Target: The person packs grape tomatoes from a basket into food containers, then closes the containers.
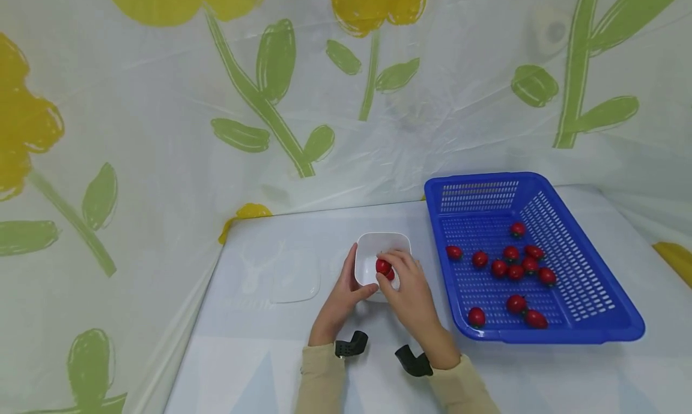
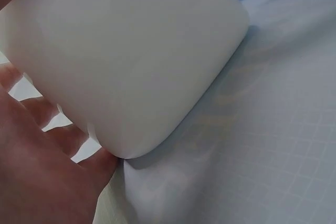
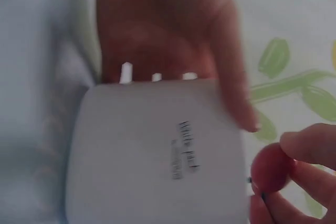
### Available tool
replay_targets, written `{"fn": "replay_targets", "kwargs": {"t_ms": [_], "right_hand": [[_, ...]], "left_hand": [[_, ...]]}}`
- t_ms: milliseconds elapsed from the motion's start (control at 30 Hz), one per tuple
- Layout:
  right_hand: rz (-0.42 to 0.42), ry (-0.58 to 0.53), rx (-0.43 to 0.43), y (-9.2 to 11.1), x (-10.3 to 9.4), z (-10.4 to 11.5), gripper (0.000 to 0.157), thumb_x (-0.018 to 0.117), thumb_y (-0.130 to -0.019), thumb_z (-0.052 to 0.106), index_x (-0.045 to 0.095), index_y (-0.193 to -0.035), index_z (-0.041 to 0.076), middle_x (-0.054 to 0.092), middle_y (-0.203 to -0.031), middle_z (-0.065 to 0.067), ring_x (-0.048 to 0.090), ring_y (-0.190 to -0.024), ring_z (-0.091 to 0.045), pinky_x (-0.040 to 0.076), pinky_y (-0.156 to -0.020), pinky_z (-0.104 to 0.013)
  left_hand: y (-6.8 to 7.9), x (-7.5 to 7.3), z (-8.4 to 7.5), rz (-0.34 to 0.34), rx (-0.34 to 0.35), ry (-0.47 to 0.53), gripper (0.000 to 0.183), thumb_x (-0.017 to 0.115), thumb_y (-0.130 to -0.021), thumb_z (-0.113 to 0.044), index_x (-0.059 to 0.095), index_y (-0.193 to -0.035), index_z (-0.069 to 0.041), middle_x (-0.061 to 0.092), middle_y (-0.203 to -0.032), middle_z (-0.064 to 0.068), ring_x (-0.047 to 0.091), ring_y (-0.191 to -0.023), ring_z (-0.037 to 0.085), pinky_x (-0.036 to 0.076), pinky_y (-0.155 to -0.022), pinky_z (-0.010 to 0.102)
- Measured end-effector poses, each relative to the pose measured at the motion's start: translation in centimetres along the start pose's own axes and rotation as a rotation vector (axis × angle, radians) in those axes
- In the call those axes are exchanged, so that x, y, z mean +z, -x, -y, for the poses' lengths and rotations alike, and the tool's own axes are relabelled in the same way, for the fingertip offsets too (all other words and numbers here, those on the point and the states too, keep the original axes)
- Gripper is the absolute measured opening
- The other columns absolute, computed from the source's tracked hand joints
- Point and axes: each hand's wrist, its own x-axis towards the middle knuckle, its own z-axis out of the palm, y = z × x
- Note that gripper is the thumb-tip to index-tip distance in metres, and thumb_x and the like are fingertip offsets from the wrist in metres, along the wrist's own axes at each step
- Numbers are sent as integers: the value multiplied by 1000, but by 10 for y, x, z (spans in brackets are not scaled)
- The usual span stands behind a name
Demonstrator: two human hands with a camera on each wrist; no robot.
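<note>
A white square plastic container (image 1: 367,255) stands on the table, with printed lettering on its side in both wrist views. My left hand (image 1: 339,300) grips it at the left, the thumb by the near rim and the fingers along the wall (image 2: 126,77). My right hand (image 1: 408,288) pinches a cherry tomato (image 1: 382,266) between thumb and fingers over the container's opening. A second red tomato (image 1: 390,274) shows just under it; whether the hand touches that one I cannot tell. In the right wrist view the pinched tomato (image 3: 272,167) appears beside the container's rim.
To the right sits a blue perforated basket (image 1: 449,294) with several cherry tomatoes (image 1: 515,272) scattered on its floor. A translucent lid (image 1: 296,277) lies flat on the table left of the container. Behind the table hangs a flower-patterned sheet (image 1: 162,113).
</note>
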Motion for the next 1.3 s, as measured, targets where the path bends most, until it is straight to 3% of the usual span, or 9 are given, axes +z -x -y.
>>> {"fn": "replay_targets", "kwargs": {"t_ms": [100,267,500,733,1033,1300], "right_hand": [[-65,76,-25,1,5,-4,33,68,-78,13,61,-111,12,53,-114,-5,44,-100,-22,43,-81,-36],[-123,94,-32,1,9,-8,35,69,-77,14,60,-111,11,54,-114,-7,41,-104,-25,33,-79,-40],[-132,130,50,1,12,-18,45,72,-74,17,57,-115,10,54,-110,-8,38,-106,-27,30,-84,-44],[-127,213,65,0,12,-25,44,75,-71,16,60,-112,9,54,-112,-8,38,-109,-26,32,-89,-45],[-135,214,36,-1,11,-26,43,73,-72,9,60,-113,7,53,-115,-8,39,-109,-24,39,-90,-43],[-141,212,-24,-3,9,-28,36,73,-69,6,65,-105,6,55,-113,-8,40,-108,-26,39,-89,-41]], "left_hand": [[-1,0,1,8,0,13,88,63,-82,-13,2,-144,-25,5,-148,0,29,-126,33,40,-90,39],[-1,-1,4,9,-1,14,89,65,-81,-17,2,-144,-27,5,-148,0,29,-125,34,39,-91,39],[-6,-5,21,-16,-7,11,85,64,-81,-14,9,-142,-37,11,-146,-8,31,-124,30,39,-91,40],[-9,-8,29,-30,11,-10,82,61,-83,-13,10,-142,-37,13,-145,-8,32,-123,26,40,-91,40],[-5,-5,15,-11,3,-6,86,64,-82,-15,6,-143,-31,9,-148,-3,28,-126,31,37,-93,40],[1,-1,0,-10,-5,-41,87,64,-82,-20,4,-144,-26,6,-149,2,13,-133,29,27,-99,47]]}}
